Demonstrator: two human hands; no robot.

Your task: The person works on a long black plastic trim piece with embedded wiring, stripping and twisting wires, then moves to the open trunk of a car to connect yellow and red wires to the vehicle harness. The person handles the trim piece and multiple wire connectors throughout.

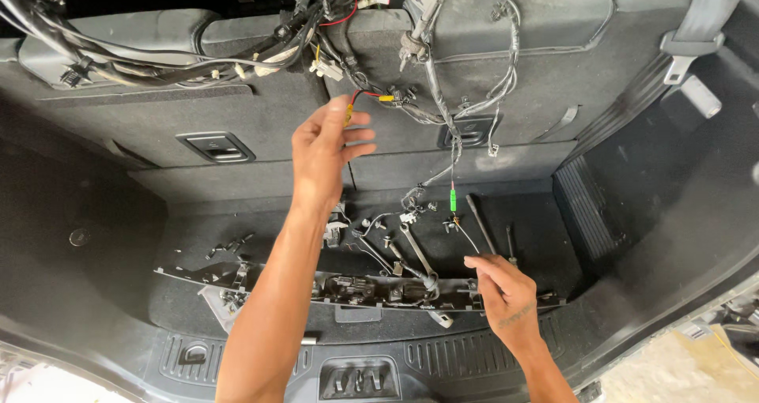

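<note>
Both hands working in a car's cargo area, wiring loom draped over the folded seat backs.

Seat backs (261,126) are filling the 12 o'clock half, wiring harness (443,63) lying across them. Trim panel (356,288) is lying across the cargo floor (111,237) at 6 o'clock, wrenches (415,249) and a black bar (480,223) sitting just behind it. Left hand (324,154) is reaching up at centre, fingers pinching a yellow connector (349,115) on a red wire. Right hand (506,288) is hovering at 5 o'clock over the panel's end, fingers loosely curled, gripping nothing visible.
</note>
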